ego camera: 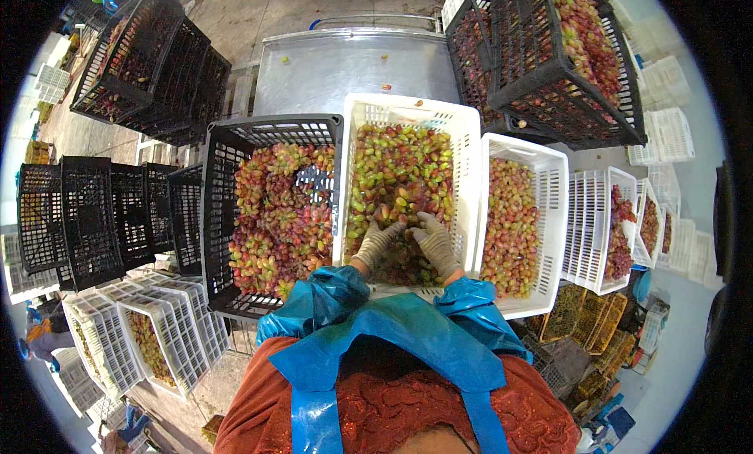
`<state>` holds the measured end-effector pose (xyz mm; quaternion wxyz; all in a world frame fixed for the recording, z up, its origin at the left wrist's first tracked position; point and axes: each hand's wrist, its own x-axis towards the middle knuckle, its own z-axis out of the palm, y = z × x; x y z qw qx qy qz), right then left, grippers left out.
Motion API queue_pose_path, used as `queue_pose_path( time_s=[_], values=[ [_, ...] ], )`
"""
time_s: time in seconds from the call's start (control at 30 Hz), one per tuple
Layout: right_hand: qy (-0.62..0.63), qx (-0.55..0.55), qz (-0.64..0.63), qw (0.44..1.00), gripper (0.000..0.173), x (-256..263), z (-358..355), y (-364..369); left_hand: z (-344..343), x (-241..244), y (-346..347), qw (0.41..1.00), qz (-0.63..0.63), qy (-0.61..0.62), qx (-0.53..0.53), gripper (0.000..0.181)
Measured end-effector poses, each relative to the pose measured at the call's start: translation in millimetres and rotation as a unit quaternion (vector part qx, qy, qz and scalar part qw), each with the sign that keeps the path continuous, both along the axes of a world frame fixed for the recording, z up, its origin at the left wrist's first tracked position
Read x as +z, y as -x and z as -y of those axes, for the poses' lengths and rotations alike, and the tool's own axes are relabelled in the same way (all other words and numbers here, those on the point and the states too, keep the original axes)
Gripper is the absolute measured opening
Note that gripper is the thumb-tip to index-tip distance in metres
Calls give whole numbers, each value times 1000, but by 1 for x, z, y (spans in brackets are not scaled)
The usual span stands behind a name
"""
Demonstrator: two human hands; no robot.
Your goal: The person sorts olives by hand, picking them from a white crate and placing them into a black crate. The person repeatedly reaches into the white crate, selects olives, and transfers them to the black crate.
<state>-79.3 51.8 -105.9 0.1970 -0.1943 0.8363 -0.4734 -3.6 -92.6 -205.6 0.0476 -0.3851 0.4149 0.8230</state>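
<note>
My left hand [375, 245] and my right hand [434, 244], both in pale knit gloves, are close together in the near half of a white perforated plastic crate [472, 183]. Loose green and red grapes [406, 154] fill this crate. The fingers of both hands touch darker grapes [400, 220] between them, and some fingertips are hidden. Whether either hand grips a bunch is unclear. Left of it stands a black plastic crate [215, 218] with bunches of reddish grapes [282, 218]. On the right, a lower white crate [556, 230] holds loose pinkish grapes [510, 224].
Beyond the crates lies a steel table top [353, 59] with a few stray grapes. Black crates of grapes [547, 71] are stacked at the far right, others [153, 71] at the far left. Nested black crates [88, 218] and white crates [170, 330] flank me. People [129, 424] are at lower left.
</note>
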Motion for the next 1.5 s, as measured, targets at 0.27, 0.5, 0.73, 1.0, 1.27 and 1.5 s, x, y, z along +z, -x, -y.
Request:
queue_pose_path(
  time_s=[0.27, 0.5, 0.73, 1.0, 1.27, 1.5],
  values=[
    [118, -60, 352, 927, 55, 84, 41, 40, 26, 153, 29, 995, -20, 100, -7, 46],
    [120, -50, 74, 989, 61, 200, 40, 10, 19, 248, 18, 970, -230, 67, 46, 41],
    [-47, 32, 48, 997, 51, 37, 22, 42, 0, 119, 2, 909, -32, 383, -159, 48],
    [37, 55, -168, 983, 57, 235, 33, 39, 56, 288, 16, 922, -192, 328, -72, 50],
    [-129, 173, -78, 973, 31, 123, 64, 27, 20, 166, 42, 778, -132, 595, -154, 57],
    [151, 180, 183, 955, 46, 222, 45, 53, 25, 269, 42, 840, -326, 428, -72, 44]
  ],
)
